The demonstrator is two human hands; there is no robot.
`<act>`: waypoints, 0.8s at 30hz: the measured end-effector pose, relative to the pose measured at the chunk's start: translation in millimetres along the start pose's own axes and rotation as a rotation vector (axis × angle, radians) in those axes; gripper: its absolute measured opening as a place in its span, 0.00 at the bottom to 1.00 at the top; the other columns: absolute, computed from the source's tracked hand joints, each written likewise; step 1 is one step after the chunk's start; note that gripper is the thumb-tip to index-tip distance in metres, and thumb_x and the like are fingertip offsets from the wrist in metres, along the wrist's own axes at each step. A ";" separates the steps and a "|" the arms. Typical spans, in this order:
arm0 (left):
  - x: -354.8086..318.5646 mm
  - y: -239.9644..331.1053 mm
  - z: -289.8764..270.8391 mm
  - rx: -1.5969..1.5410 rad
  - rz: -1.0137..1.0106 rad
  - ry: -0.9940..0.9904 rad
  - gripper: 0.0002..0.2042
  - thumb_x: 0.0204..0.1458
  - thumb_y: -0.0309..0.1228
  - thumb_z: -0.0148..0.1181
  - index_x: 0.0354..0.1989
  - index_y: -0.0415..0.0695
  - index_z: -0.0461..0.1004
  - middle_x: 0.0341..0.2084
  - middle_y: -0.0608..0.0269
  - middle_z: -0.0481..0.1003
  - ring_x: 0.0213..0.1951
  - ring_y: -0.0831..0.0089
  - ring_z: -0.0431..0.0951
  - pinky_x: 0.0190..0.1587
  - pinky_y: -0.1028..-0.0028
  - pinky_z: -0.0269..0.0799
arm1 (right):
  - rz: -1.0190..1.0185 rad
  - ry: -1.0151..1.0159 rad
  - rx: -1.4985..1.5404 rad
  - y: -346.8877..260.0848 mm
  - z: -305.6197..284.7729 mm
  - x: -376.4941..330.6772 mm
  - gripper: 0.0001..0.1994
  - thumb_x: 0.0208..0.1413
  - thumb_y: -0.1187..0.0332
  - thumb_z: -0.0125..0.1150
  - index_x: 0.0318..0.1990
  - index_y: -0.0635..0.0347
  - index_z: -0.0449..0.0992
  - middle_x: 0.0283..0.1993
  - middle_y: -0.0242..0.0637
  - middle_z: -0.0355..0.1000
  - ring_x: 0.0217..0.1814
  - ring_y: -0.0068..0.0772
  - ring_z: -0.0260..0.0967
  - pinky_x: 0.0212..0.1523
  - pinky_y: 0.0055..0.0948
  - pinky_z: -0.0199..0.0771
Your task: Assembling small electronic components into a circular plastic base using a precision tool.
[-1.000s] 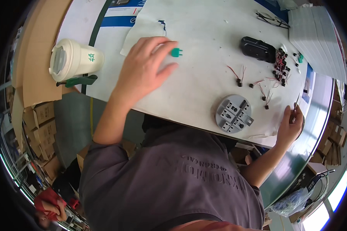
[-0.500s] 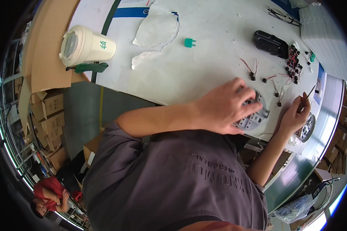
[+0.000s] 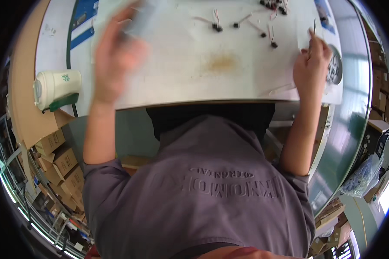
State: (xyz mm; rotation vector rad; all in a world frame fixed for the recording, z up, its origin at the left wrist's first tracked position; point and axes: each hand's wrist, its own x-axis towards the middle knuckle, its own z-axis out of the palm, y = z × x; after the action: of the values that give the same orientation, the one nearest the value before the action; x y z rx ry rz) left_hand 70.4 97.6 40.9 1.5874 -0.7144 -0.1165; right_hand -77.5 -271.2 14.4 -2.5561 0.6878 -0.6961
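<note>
One grey piece (image 3: 145, 18), blurred, sits between thumb and fingers of the left hand (image 3: 116, 58), which seems clamped on it; I judge it light and stiff, best held by its outer edge. The right hand (image 3: 311, 67) pinches a thin dark tool (image 3: 314, 25); small wired parts (image 3: 217, 27) lie between both grips.

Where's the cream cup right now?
At the left of the head view, the cream cup is beside the brown cardboard, left of the person's left hand.
</note>
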 end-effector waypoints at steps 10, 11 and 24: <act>-8.8 -7.3 70.0 0.908 0.359 -0.375 0.40 0.55 0.59 0.70 0.70 0.47 0.71 0.59 0.54 0.66 0.54 0.55 0.67 0.63 0.59 0.68 | -0.403 -0.028 0.133 -96.6 -20.9 52.4 0.19 0.59 0.81 0.59 0.58 0.64 0.79 0.66 0.48 0.73 0.60 0.50 0.74 0.63 0.41 0.74; -6.6 -7.0 71.4 0.822 0.370 -0.323 0.38 0.57 0.59 0.68 0.69 0.45 0.71 0.59 0.54 0.67 0.54 0.56 0.68 0.62 0.61 0.69 | -0.463 -0.149 0.235 -119.5 -18.4 85.6 0.18 0.59 0.80 0.61 0.57 0.62 0.80 0.63 0.45 0.75 0.57 0.47 0.75 0.60 0.40 0.75; 16.9 -32.5 49.9 0.547 0.367 -0.056 0.24 0.65 0.48 0.65 0.61 0.43 0.76 0.53 0.58 0.74 0.49 0.60 0.72 0.54 0.67 0.72 | -0.787 -0.044 -0.481 -186.4 181.6 430.5 0.19 0.65 0.65 0.65 0.62 0.48 0.78 0.50 0.36 0.81 0.56 0.50 0.78 0.56 0.42 0.79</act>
State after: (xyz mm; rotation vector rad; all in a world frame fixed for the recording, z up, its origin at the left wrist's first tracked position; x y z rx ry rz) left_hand 72.3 45.2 7.9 1.9386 -1.1354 0.3321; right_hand 413.4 -314.9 115.0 -3.2900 -0.2497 -0.7592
